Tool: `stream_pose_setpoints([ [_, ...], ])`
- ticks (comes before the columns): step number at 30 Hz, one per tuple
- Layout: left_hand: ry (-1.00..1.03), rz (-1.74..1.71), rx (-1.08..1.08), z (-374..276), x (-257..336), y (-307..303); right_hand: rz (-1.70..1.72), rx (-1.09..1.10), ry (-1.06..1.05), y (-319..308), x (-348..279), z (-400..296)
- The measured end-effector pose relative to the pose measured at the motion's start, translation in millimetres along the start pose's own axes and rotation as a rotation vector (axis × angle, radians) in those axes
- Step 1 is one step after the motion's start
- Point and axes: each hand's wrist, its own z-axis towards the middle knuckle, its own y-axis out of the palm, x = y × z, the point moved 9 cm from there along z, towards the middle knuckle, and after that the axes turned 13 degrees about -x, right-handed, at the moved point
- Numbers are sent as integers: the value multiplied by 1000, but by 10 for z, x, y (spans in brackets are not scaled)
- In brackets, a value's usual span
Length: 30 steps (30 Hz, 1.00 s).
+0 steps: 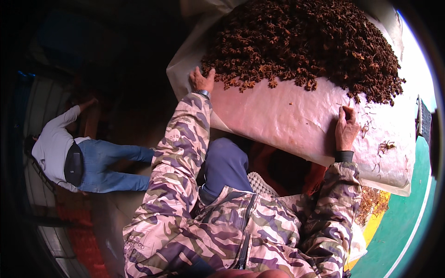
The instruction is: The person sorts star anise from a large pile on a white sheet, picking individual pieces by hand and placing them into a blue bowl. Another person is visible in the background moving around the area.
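A large heap of dried star anise (302, 45) lies on a sheet-covered table (271, 111) before me. My left hand (202, 80) rests at the heap's left edge, thumb and fingers apart, with nothing visible in it. Over the sheet, just below the heap's right part, my right hand (346, 125) has its fingers bent together; a thin stem seems to stick up from the fingertips, too small to be sure. Thin loose stems (365, 127) and a small pile of stalks (386, 147) lie on the sheet to its right.
A person (55, 142) in a pale top and jeans stands at the left, turned away. Below the table's right end are more brown plant bits (372, 205) and a white bag (357, 243), beside a green floor (399, 222) with a yellow strip. My knee is close under the table's edge.
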Motion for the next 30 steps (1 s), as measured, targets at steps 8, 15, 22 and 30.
stream_pose_setpoints([
  [8,-31,-122,-230,557,-78,186,-31,1,-4,-56,-152,-57],
  [15,1,-183,-262,382,31,260,-57,11,45,-55,-64,-60],
  [22,231,-214,-128,-298,604,210,-19,17,25,16,8,1],
  [30,312,-288,-267,-892,1496,667,-64,26,0,5,66,42],
])
